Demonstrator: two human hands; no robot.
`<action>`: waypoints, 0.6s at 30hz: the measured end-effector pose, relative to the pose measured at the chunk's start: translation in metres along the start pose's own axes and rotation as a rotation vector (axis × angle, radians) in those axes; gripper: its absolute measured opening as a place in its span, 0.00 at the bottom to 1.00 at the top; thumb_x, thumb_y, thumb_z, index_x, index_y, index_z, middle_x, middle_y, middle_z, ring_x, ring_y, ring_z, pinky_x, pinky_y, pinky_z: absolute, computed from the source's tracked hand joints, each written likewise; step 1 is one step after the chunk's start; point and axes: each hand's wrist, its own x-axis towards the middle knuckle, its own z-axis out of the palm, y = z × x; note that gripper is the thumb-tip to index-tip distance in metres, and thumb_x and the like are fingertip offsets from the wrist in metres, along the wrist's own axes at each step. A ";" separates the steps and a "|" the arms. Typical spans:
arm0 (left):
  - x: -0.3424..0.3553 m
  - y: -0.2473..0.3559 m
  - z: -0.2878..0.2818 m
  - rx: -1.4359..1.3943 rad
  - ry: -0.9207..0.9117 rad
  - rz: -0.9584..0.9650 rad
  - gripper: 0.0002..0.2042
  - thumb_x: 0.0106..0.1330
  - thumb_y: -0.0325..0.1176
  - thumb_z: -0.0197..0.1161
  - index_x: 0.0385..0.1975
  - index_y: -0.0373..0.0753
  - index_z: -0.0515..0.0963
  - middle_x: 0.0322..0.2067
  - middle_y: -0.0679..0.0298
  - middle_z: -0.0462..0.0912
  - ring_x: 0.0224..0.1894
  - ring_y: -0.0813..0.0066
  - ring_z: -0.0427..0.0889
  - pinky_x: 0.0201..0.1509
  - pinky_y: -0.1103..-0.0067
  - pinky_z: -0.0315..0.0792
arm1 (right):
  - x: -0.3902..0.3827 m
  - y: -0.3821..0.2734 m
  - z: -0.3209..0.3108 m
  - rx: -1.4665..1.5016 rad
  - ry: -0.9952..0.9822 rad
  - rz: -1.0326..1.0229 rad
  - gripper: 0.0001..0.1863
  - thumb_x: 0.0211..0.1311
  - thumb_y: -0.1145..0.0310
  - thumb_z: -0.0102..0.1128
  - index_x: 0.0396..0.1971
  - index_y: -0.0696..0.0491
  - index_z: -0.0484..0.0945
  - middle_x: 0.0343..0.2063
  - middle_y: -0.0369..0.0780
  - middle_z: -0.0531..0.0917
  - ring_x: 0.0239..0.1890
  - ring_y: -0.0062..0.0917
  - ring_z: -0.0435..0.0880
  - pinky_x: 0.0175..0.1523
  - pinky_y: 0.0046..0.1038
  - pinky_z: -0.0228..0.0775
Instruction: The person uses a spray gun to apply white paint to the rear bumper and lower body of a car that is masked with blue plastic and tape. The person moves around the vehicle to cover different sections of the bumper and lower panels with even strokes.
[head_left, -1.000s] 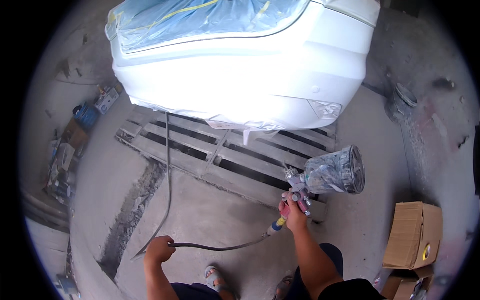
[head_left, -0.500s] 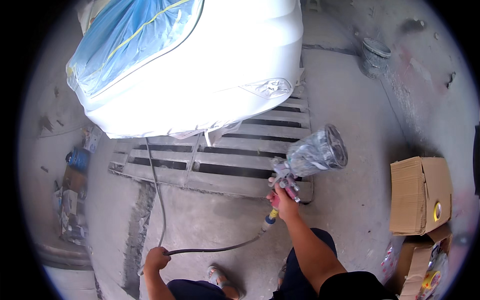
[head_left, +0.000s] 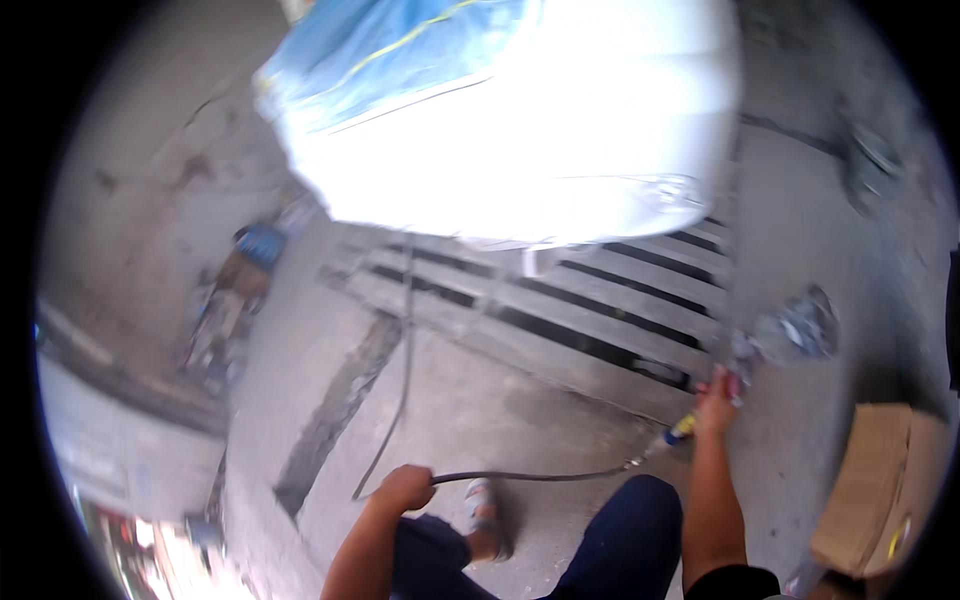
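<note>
My right hand (head_left: 714, 402) is closed round the handle of a spray gun (head_left: 742, 355), off to the right above the floor grate. A cup wrapped in clear plastic (head_left: 797, 328) tops the gun and tilts right. From the handle's yellow and blue fitting (head_left: 682, 430), a dark air hose (head_left: 540, 476) runs left into my left hand (head_left: 406, 488), whose fingers wrap round it. Beyond that hand the hose bends and runs up toward the car. A white car body (head_left: 520, 150) fills the upper middle, its windscreen covered with blue plastic film (head_left: 400, 50). Motion blurs the picture.
A slatted floor grate (head_left: 590, 320) lies below the car's front. Cardboard boxes (head_left: 868, 485) stand at the right, with a bucket (head_left: 872, 165) farther back by the wall. Clutter with a blue container (head_left: 260, 245) lies along the left wall.
The view has swung left, so the car and grate sit farther right in it. Both hands keep hold of the spray gun and hose. A bright opening now shows at lower left.
</note>
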 end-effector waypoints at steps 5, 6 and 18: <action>0.008 0.035 -0.020 -0.059 0.177 0.062 0.05 0.48 0.29 0.62 0.23 0.37 0.81 0.28 0.52 0.82 0.35 0.56 0.82 0.36 0.66 0.76 | -0.001 -0.012 -0.030 -0.078 0.002 -0.191 0.19 0.63 0.54 0.53 0.47 0.51 0.72 0.25 0.38 0.79 0.24 0.21 0.74 0.28 0.21 0.63; 0.011 0.040 -0.018 -0.017 0.198 0.125 0.05 0.48 0.30 0.64 0.23 0.38 0.82 0.31 0.54 0.83 0.37 0.59 0.83 0.38 0.70 0.77 | -0.038 -0.011 -0.015 -0.132 -0.074 -0.254 0.19 0.63 0.54 0.53 0.47 0.51 0.72 0.25 0.38 0.79 0.24 0.21 0.74 0.28 0.21 0.63; 0.000 0.041 -0.009 -0.186 0.108 -0.068 0.14 0.52 0.35 0.65 0.40 0.45 0.82 0.44 0.61 0.81 0.47 0.63 0.79 0.44 0.70 0.73 | -0.162 0.016 0.134 -0.288 -0.729 -0.415 0.20 0.63 0.57 0.54 0.50 0.51 0.71 0.26 0.38 0.79 0.26 0.22 0.76 0.29 0.21 0.65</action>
